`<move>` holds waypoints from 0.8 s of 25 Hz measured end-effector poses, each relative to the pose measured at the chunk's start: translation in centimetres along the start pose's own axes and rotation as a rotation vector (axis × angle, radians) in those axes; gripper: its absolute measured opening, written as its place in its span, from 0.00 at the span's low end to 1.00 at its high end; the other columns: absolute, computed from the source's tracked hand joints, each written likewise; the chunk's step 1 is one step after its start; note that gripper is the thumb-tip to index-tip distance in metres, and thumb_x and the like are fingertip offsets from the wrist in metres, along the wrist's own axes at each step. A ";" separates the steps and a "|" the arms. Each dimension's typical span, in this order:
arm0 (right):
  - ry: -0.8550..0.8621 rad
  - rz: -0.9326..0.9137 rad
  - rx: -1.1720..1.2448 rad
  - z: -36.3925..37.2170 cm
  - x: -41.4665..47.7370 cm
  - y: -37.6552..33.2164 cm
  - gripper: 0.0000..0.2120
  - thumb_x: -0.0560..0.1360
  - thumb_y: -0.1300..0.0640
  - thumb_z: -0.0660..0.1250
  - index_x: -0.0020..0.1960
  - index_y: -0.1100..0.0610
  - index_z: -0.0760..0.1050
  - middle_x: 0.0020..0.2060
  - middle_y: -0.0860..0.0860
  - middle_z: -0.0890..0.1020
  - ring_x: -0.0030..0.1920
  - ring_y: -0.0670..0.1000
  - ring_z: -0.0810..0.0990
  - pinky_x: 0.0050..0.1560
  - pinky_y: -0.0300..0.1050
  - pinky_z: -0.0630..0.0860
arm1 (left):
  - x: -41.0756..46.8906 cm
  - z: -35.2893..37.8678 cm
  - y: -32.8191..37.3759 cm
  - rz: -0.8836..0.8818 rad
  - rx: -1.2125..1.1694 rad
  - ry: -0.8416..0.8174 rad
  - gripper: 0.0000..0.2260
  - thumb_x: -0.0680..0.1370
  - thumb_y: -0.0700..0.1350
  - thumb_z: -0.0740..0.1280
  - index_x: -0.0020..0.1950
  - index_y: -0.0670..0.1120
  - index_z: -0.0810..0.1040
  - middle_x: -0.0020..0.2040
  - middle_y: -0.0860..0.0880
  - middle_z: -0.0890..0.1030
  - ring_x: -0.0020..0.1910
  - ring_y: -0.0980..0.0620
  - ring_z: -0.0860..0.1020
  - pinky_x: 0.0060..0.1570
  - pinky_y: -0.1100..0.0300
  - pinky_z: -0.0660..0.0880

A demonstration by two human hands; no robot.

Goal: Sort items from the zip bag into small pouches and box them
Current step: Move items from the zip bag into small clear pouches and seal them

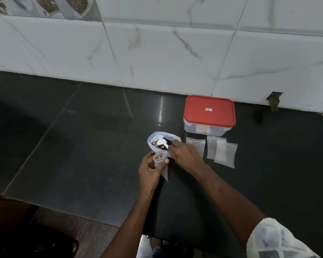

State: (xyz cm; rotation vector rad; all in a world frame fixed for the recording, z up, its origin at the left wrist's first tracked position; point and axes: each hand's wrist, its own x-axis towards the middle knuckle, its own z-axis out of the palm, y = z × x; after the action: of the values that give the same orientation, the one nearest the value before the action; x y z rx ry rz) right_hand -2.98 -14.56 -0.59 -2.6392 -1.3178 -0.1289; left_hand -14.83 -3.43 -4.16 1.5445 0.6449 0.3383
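A clear zip bag (154, 141) with a blue seal lies open on the dark counter, holding several small white, black and yellow items. My right hand (183, 155) reaches into its mouth, fingertips pinched on a white item (163, 142). My left hand (149, 171) holds a small clear pouch (161, 165) upright and open just in front of the bag. Three empty small pouches (224, 152) lie flat to the right. Behind them stands a clear plastic box with its red lid (209, 110) closed.
The black stone counter (82, 146) ends at a white marble-tiled wall (157, 53) behind the box. The counter's front edge runs along the lower left, with a dark wooden object (26, 229) below it.
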 end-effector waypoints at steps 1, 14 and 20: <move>-0.001 -0.011 0.032 0.0 0.0 0.1 0.04 0.69 0.62 0.74 0.41 0.60 0.80 0.38 0.55 0.80 0.30 0.55 0.80 0.27 0.41 0.63 | 0.0 0.1 -0.2 -0.001 -0.002 0.004 0.17 0.70 0.56 0.77 0.58 0.60 0.84 0.63 0.51 0.83 0.62 0.51 0.81 0.63 0.43 0.77; 0.030 0.621 0.611 -1.9 1.3 0.9 0.06 0.69 0.61 0.71 0.42 0.61 0.86 0.31 0.55 0.83 0.30 0.51 0.78 0.32 0.45 0.75 | -0.4 0.8 0.3 0.004 0.039 0.037 0.16 0.70 0.56 0.77 0.57 0.59 0.85 0.65 0.55 0.80 0.63 0.55 0.80 0.63 0.47 0.78; 0.191 0.701 0.790 -4.1 0.5 1.1 0.04 0.70 0.62 0.73 0.44 0.58 0.86 0.28 0.40 0.78 0.25 0.40 0.75 0.29 0.32 0.69 | 0.3 0.4 2.1 0.070 0.121 0.077 0.16 0.70 0.46 0.80 0.56 0.50 0.84 0.60 0.54 0.76 0.55 0.59 0.80 0.53 0.65 0.79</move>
State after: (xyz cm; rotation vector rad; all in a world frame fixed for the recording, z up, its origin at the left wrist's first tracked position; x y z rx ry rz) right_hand -1.77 -15.66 3.36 -2.1406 -0.2264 0.1970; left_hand -13.90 -3.53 -2.21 1.6792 0.6824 0.4198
